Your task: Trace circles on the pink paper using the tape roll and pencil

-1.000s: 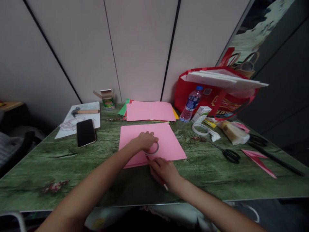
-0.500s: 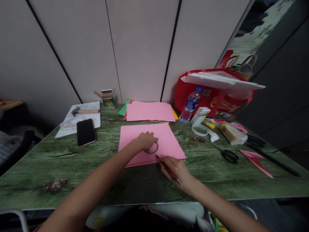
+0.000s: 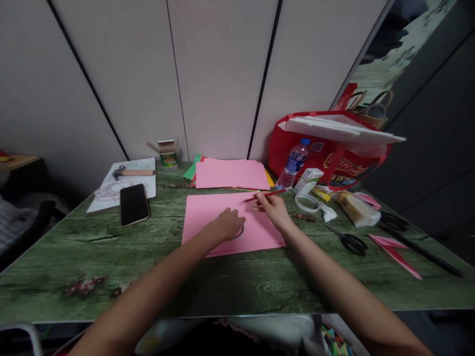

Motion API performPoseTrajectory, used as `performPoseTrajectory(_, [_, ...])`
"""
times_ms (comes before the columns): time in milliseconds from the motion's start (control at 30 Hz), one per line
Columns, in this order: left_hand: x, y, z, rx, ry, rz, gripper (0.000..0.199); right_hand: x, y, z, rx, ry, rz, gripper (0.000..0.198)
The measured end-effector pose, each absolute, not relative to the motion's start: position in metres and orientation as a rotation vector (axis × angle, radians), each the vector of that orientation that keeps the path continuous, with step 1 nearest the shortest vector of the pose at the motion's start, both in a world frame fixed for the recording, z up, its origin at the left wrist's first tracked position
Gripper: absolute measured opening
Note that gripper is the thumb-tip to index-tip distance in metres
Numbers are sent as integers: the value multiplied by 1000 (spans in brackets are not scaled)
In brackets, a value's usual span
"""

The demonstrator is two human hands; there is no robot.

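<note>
A pink paper sheet (image 3: pixel 200 217) lies on the green table in front of me. On it sits a thin grey ring (image 3: pixel 241 233), mostly hidden under my left hand (image 3: pixel 229 225), whose bent fingers hold it down. My right hand (image 3: pixel 273 210) pinches a red pencil (image 3: pixel 272 194) over the sheet's right part. The pencil lies nearly level, its tip pointing left, just beyond my left fingers. Whether the tip touches the paper I cannot tell.
Behind is a stack of coloured paper (image 3: pixel 232 174). To the left lie a phone (image 3: pixel 134 204), a hammer (image 3: pixel 135 172) and a small box (image 3: pixel 169 157). Rightward are a bottle (image 3: pixel 293 165), white tape roll (image 3: pixel 307 203), scissors (image 3: pixel 351 242), folded pink paper (image 3: pixel 395 252) and red bag (image 3: pixel 280 143).
My right hand has moved up and away from me with the pencil, from below the ring to above it. The pencil now lies flatter. My left hand stays on the ring, shifted slightly.
</note>
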State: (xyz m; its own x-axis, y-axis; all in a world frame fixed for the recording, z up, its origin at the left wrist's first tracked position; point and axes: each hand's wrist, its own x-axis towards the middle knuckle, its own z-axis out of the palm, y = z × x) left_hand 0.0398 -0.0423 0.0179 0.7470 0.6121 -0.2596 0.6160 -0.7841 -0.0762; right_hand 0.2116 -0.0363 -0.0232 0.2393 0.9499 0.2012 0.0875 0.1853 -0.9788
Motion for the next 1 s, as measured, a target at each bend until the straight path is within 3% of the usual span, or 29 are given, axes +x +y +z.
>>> performPoseTrajectory(167, [45,-54,17,2903,1084,-428,35,173,3,-11,-1103,-1213,1148,22])
performPoseTrajectory(400, [49,-56,4,2857,1137,-444,38,125,0,3,-1033,-1847,1444,20])
performPoseTrajectory(633, [53,-53,-2,2815,1217,-494,44,119,1,11,-1035,-2227,1335,20])
performPoseTrajectory(1000, [48,-51,-7,2847,1143,-428,40,128,15,-9,-1098,-2028,1173,17])
